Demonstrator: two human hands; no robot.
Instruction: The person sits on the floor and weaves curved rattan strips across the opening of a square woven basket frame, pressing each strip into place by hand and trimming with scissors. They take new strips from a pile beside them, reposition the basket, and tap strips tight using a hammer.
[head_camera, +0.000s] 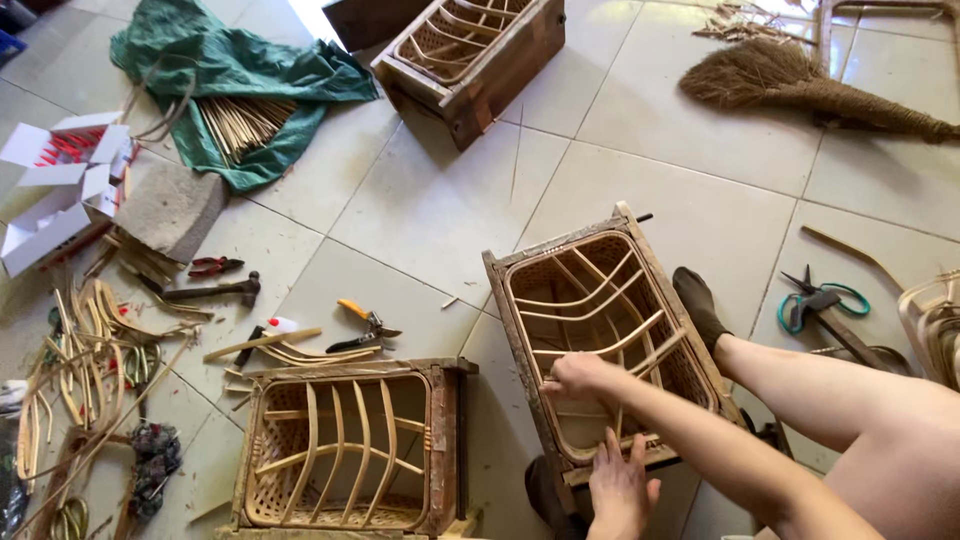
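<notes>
Head view, left hand (578, 376) grip closed on a cane strip of wooden-framed rattan basket (600, 340), right hand (620, 490) flat on its frame, grip wide

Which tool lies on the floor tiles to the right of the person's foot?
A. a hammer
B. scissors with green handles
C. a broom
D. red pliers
B: the scissors with green handles lie on the tiles just right of the foot, while the hammer and red pliers lie far left and the broom is at the top.
</notes>
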